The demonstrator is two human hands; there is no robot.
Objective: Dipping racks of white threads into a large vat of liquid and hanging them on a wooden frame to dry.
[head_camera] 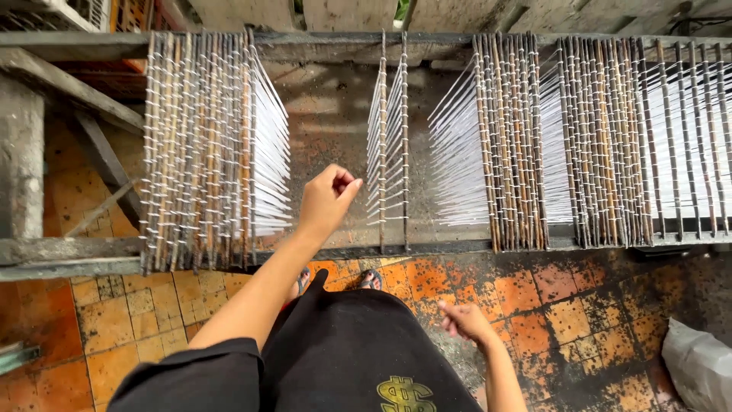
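Observation:
My left hand (326,200) is raised over a long wooden rack (335,252), fingers curled loosely, just left of a pair of thin sticks (393,145) hung with white strands. It touches no stick that I can see. My right hand (463,320) hangs low beside my black clothing, fingers lightly curled with nothing in it. A dense bundle of sticks with white strands (202,152) stands at the left of the rack. More such sticks (518,145) fill the right side.
The floor is worn orange tile (137,320). A grey concrete post (19,168) and slanted wooden braces stand at the left. A white sack (698,366) lies at the bottom right. My sandalled feet show under the rack's near rail.

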